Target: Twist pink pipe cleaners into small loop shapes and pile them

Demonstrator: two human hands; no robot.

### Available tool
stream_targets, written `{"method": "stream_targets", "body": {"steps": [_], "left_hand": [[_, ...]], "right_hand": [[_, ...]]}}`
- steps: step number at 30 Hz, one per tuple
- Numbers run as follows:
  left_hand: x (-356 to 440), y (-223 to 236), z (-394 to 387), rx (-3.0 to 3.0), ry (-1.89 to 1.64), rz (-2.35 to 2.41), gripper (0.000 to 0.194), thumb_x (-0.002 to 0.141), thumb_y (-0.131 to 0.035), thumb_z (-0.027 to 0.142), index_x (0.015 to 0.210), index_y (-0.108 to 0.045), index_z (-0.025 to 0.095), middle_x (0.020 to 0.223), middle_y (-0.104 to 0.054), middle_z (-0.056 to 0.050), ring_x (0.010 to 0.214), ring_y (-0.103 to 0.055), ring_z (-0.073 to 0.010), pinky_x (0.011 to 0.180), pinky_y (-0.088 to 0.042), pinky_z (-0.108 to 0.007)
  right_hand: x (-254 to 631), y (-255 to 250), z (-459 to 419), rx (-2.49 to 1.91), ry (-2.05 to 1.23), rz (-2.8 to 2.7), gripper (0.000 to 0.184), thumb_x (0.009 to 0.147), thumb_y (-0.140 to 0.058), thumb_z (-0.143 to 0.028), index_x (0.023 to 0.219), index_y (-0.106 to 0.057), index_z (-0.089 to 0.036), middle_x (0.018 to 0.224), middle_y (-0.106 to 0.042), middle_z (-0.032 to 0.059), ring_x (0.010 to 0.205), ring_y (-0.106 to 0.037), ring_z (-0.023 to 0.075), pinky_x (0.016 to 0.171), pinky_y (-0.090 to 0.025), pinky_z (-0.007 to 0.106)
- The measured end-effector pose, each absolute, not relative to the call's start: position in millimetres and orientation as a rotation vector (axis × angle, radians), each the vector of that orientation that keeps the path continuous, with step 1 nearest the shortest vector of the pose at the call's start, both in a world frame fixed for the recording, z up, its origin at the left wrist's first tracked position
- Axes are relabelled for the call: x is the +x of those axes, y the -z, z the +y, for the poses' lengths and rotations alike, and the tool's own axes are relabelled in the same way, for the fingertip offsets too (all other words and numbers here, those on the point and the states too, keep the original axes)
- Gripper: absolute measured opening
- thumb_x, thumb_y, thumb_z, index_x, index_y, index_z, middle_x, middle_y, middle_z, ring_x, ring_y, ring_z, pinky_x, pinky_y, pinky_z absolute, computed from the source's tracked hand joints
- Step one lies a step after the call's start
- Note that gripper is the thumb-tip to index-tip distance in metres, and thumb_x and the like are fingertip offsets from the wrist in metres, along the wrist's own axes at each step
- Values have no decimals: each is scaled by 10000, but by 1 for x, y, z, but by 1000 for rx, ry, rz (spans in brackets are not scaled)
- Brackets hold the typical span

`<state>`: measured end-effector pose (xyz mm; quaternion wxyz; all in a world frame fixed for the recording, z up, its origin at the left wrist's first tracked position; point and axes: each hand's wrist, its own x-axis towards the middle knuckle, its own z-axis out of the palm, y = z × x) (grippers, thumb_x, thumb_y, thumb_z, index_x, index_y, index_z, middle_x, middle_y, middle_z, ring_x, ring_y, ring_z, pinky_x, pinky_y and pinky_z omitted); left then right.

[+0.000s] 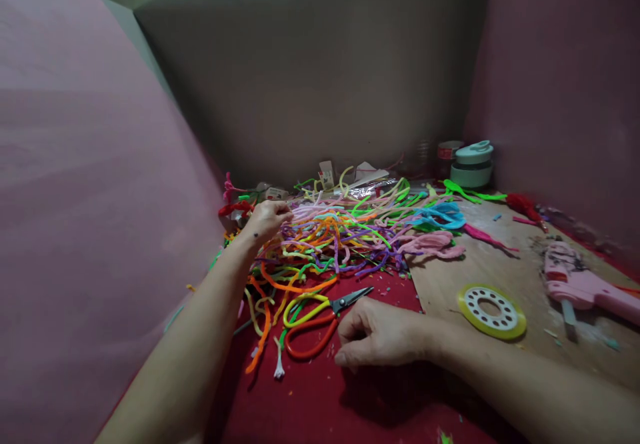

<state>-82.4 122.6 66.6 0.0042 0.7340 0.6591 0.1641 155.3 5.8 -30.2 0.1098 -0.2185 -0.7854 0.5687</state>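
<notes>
My left hand (270,221) reaches into the far left of a tangled pile of colourful pipe cleaners (330,231). Its fingers are closed at pale lilac stems; whether they grip one is hidden. My right hand (377,334) is loosely curled above the red surface, with nothing visible in it. Just left of it lie scissors (313,324) with one yellow and one red handle, blades pointing right toward the pile. A white-tipped stem (279,367) and an orange pipe cleaner (265,334) trail off the pile near the scissors.
On the wooden board (445,291) at right lie a yellow tape roll (510,331), a pink glue gun (575,284) and bundles of pink pipe cleaners (435,244) and blue ones (443,216). A teal container (471,174) stands at the back. Pink walls (100,231) flank the workspace.
</notes>
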Motion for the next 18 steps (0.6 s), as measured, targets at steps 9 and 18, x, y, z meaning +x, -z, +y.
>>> {"method": "stream_targets", "body": {"steps": [9,18], "left_hand": [[-82,-52,125,2335,-415,2003,150,626,-597,308,638,-675,180,618,-617,-19,604,-520,-139,572,-344,-225],[-75,-105,109,2034,-943,1958,309,672,-560,413,811,-687,169,531,-549,15,452,-416,-94,463,-320,-222]], "right_hand": [[155,29,6,-653,-1642,-2329,200,724,-562,-284,627,-590,-112,491,-432,-54,451,-351,42,414,-250,170],[156,27,6,-644,-1637,-2341,187,726,-570,-276,627,-585,-118,484,-429,-55,450,-353,43,416,-252,170]]}}
